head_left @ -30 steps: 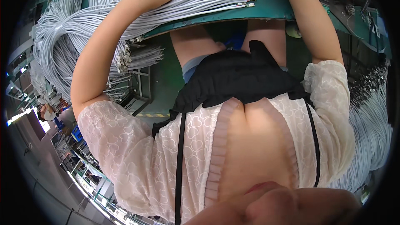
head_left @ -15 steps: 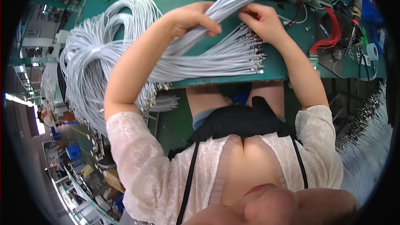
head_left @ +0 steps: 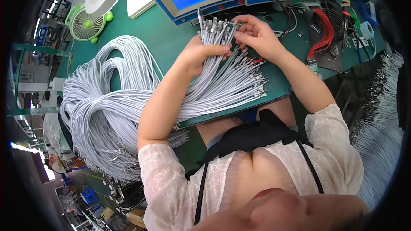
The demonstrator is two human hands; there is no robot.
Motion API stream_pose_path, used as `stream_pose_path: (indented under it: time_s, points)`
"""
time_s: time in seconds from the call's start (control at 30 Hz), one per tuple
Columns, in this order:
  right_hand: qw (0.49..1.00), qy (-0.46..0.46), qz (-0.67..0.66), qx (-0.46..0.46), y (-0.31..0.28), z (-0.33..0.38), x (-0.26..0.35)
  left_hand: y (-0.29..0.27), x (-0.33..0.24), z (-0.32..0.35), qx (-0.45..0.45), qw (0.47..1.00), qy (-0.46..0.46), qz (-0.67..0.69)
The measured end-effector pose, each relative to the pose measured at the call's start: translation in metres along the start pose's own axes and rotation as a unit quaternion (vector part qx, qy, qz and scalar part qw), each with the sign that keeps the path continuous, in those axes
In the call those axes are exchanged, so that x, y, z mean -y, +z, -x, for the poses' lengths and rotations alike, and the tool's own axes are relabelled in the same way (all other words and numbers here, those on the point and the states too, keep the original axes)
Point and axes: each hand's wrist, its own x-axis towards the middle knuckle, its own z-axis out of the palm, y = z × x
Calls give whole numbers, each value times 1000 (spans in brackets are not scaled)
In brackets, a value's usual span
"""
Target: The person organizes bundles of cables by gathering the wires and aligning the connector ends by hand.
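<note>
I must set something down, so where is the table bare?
Bare table: between green fan, blue machine, cables and left hand; a smaller patch lies between cable ends and right forearm. Crowded: left front, under cables; right end, with red wires, tape.

We see that the person wears a thin, cream-white blouse (head_left: 214, 188) with a looped pattern, similar to hearts. Its sleeves (head_left: 325, 128) are short and finish near the elbows. Along the neckline we notice a pleated trim (head_left: 227, 184). Two narrow black straps (head_left: 201, 191) reach a black garment (head_left: 252, 134), whose edge is softly ruffled.
</note>
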Motion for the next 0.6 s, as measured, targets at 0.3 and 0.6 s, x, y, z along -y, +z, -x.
stream_pose_path:
  time_s: [0.3, 0.6]
  points:
    - [998, -47, -17, -47, -11, 2, 11, 14, 3, 6, -54, 992, 73, -86]
    - [998, -38, 11, -43, -12, 3, 11, 12, 1, 7, -30, 994, 69, -75]
